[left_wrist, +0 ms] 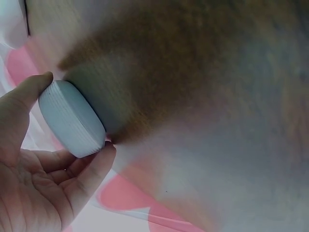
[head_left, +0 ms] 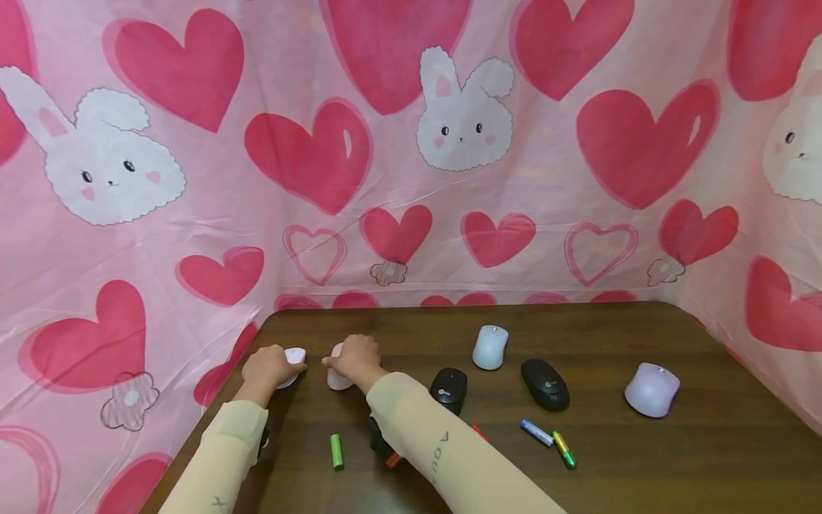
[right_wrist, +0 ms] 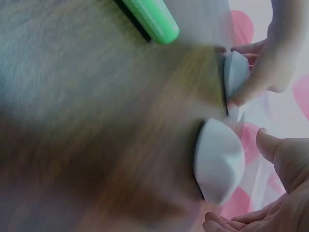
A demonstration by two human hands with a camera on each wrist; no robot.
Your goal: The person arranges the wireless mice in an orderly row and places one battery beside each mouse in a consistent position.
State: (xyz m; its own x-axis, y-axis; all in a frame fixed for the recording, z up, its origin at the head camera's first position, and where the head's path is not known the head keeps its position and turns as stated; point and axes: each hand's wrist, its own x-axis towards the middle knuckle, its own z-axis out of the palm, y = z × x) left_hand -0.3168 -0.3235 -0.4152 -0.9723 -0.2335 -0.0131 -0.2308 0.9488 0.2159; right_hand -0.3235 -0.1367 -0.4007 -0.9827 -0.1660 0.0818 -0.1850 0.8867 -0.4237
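At the table's left side my left hand [head_left: 268,365] pinches a white computer mouse [head_left: 295,355] between thumb and fingers. The left wrist view shows that mouse [left_wrist: 72,118] gripped across its sides, its base near the wood. My right hand [head_left: 359,359] is around a pale pink mouse [head_left: 338,378] just to the right. In the right wrist view, the thumb and fingers spread on either side of this mouse [right_wrist: 219,162], with gaps visible between them and it. The right hand covers part of the pink mouse in the head view.
Rightward on the brown table [head_left: 604,335] are a black mouse [head_left: 449,389], a light blue mouse [head_left: 491,348], another black mouse [head_left: 544,384] and a lilac mouse [head_left: 652,390]. Nearer lie a green battery [head_left: 337,452], a blue battery [head_left: 536,432] and a green-gold battery [head_left: 564,450]. The right sleeve hides others partly.
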